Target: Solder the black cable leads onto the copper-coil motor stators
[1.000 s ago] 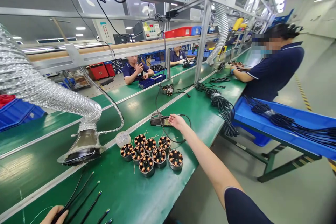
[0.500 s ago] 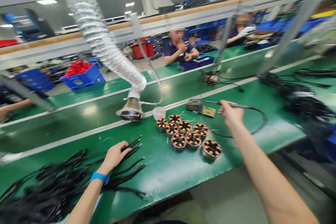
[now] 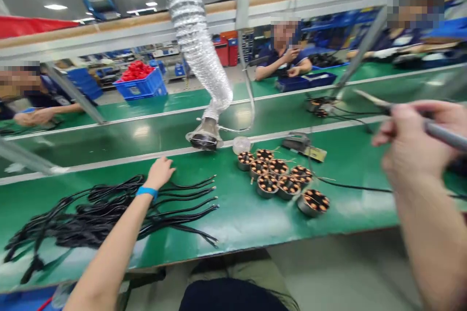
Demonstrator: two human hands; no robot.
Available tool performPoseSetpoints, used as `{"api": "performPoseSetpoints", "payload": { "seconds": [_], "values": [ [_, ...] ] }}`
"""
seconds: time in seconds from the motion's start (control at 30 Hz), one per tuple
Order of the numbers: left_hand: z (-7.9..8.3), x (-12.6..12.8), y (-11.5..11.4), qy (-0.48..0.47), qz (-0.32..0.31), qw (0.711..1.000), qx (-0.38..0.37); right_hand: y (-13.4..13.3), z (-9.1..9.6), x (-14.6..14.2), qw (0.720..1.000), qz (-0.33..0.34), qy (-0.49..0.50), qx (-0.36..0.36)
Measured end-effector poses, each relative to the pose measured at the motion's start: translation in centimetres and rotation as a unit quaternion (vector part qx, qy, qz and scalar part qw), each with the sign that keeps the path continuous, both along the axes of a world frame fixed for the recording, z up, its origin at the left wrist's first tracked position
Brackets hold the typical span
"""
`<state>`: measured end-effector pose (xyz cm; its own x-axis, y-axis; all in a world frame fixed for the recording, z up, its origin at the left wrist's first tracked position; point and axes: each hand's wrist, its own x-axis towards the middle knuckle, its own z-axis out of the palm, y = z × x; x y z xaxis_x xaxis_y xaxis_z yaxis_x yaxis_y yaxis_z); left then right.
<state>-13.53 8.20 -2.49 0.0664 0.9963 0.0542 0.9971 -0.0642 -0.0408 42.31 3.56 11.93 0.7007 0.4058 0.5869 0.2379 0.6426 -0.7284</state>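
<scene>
Seen from above the green surface (image 3: pixel 237 223), a worker on an assembly line handles two things at once. The right hand (image 3: pixel 412 141), raised close to the camera and blurred, is closed around the grey handle of a soldering iron (image 3: pixel 443 134), whose thin tip points up and to the left; its black cord (image 3: pixel 350 187) trails down across the surface. The left hand (image 3: pixel 159 173), with a blue wristband (image 3: pixel 146 191) on the wrist, reaches forward and lies palm-down on a spread of black cables (image 3: pixel 109 209), fingers loosely open and gripping nothing. The cables fan out with their bare ends pointing right, and the rest lies in a tangle toward the left edge of the surface.

Just right of the cable ends, near the middle of the surface, stands a cluster of round copper-wound stators (image 3: pixel 280 180), packed side by side, one sitting a little apart at the front right. Behind them lies a soldering iron stand (image 3: pixel 304 145), and beside it a small clear cup (image 3: pixel 241 145). A silver fume hose (image 3: pixel 199 53) hangs down, its hood (image 3: pixel 205 136) just above the surface. Across the line other people sit at work, one (image 3: pixel 282 56) beside a blue tray (image 3: pixel 306 80), and a blue crate (image 3: pixel 140 85) holds red parts.
</scene>
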Motion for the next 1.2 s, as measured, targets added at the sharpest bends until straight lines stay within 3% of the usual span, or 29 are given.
{"api": "performPoseSetpoints", "payload": {
  "seconds": [0.07,0.17,0.3,0.37,0.47,0.53,0.6,0.67,0.73,0.83,0.9,1.0,1.1,1.2],
  "values": [
    [-0.9,-0.8,0.7,-0.003,0.005,1.0,-0.023,0.5,1.1,-0.7,0.997,0.053,-0.048,-0.008],
    [-2.1,-1.2,0.9,-0.039,-0.003,0.997,-0.06,1.2,3.2,-1.6,0.99,0.128,-0.044,-0.042],
    [-2.5,-0.8,0.4,-0.159,-0.028,0.987,-0.005,1.7,7.1,-2.5,0.977,0.183,-0.078,-0.07],
    [-2.0,0.1,-0.3,-0.267,-0.018,0.963,0.001,1.7,9.2,-2.7,0.972,0.2,-0.091,-0.085],
    [-0.6,2.4,-2.2,-0.424,-0.016,0.904,-0.059,0.8,11.9,-2.8,0.971,0.185,-0.133,-0.072],
    [0.6,4.5,-4.0,-0.47,-0.043,0.877,-0.089,-0.4,12.5,-2.8,0.969,0.159,-0.181,-0.049],
    [1.5,7.0,-5.9,-0.475,-0.075,0.872,-0.092,-2.1,11.8,-3.0,0.966,0.137,-0.221,-0.021],
    [2.1,9.5,-7.9,-0.455,-0.107,0.881,-0.07,-4.4,9.4,-3.4,0.964,0.112,-0.243,-0.005],
    [2.2,12.0,-9.5,-0.407,-0.138,0.902,-0.048,-6.8,5.3,-3.8,0.966,0.058,-0.251,-0.036],
    [1.7,15.9,-11.3,-0.295,-0.2,0.934,-0.024,-10.4,-3.2,-3.6,0.965,-0.067,-0.229,-0.112],
    [1.1,18.5,-11.7,-0.222,-0.273,0.936,0.013,-12.5,-9.2,-3.1,0.945,-0.14,-0.245,-0.165],
    [0.4,22.3,-11.3,-0.135,-0.37,0.917,0.066,-14.6,-16.5,-2.6,0.906,-0.152,-0.337,-0.204],
    [0.0,25.2,-10.2,-0.091,-0.416,0.902,0.077,-15.4,-20.2,-3.2,0.906,-0.104,-0.338,-0.231],
    [-0.4,27.1,-9.1,-0.07,-0.419,0.902,0.074,-14.9,-21.2,-4.2,0.913,-0.07,-0.317,-0.247]
  ]
}}
